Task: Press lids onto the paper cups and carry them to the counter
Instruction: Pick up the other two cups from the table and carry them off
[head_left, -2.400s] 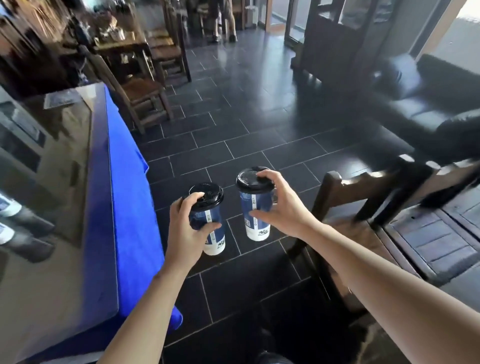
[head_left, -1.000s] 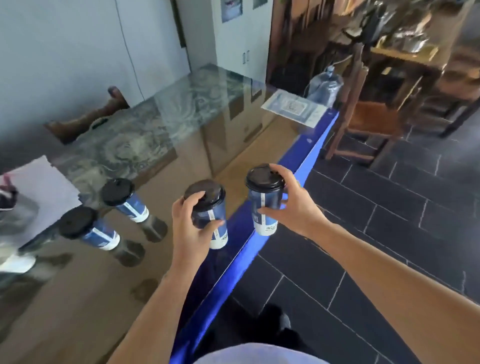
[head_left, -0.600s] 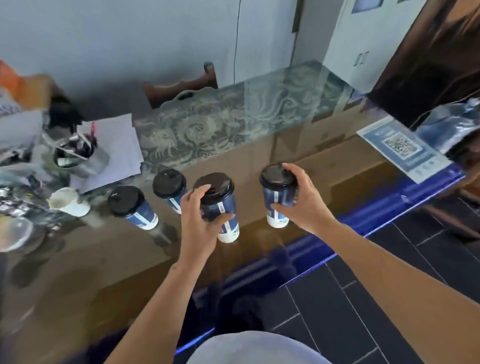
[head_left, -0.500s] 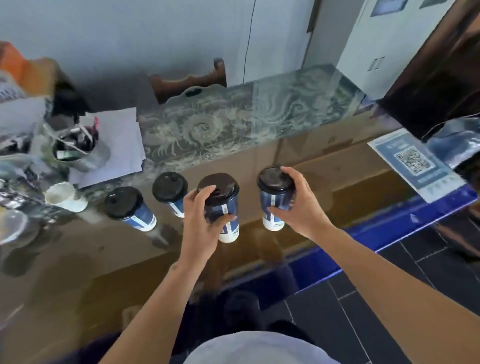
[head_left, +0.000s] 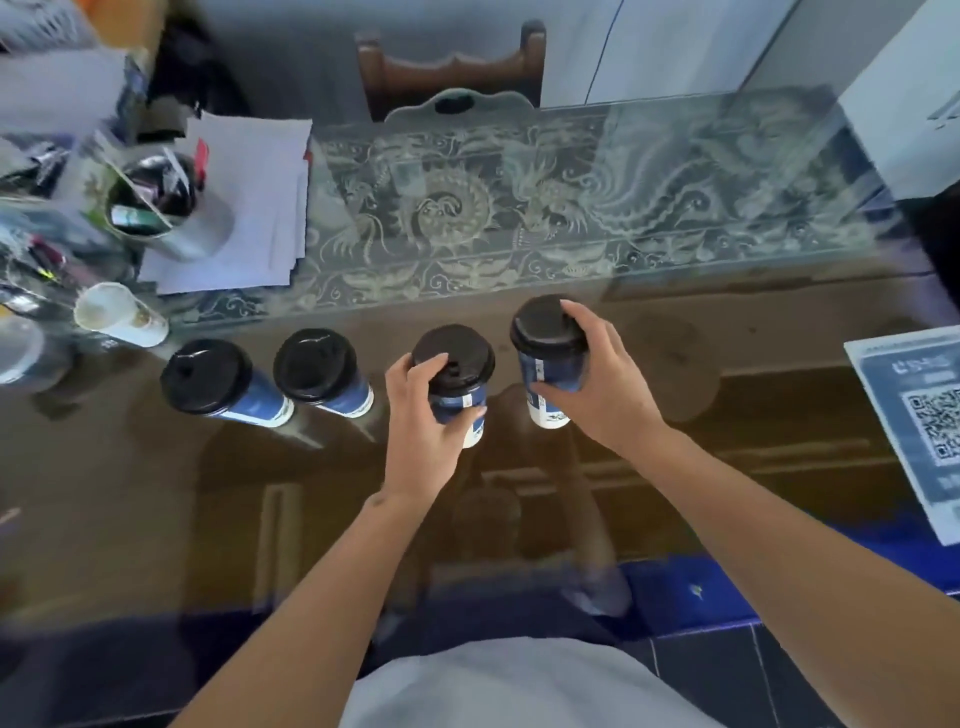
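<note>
Cups nearly delivered. Two lidded cups stand side by side on the glass table. Left hand has its grip wrapped round a third lidded cup; right hand curls round a fourth. Both sit low over the table; contact can't be told. Left to do, by my reading: set down, release.

Four blue-and-white paper cups with black plastic lids. One open white paper cup, one metal pen tin. One printed QR-code sheet, two bare hands.
</note>
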